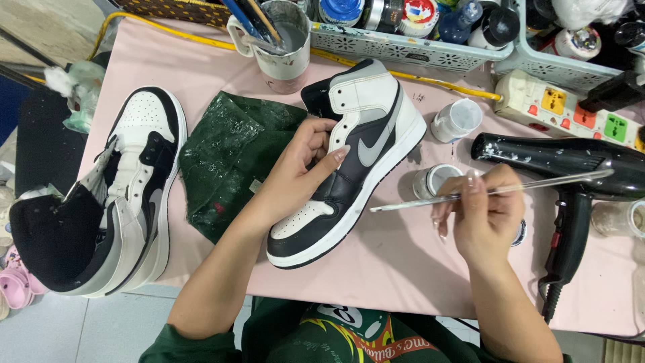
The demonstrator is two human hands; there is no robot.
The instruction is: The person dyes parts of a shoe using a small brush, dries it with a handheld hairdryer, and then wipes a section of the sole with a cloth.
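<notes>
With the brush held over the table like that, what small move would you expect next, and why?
Probably a short swing of the brush toward the shoe. The left hand steadies the black, white and grey high-top sneaker on the pink table, while the right hand holds the thin clear-handled paintbrush with its tip pointing at the sole, not yet touching.

High-top sneaker [349,161]: black, white, grey panels; white midsole, black outsole edge. Lies on side on pink bench [403,262], toe toward near edge, collar toward far side, grey side emblem facing up. Left hand [295,171] grips mid-section.

Paintbrush [490,191]: thin, long, pale handle, paint-flecked. Held near level in right hand [480,215], bristle tip pointing toward sneaker, just beside midsole, apart from it.
</notes>
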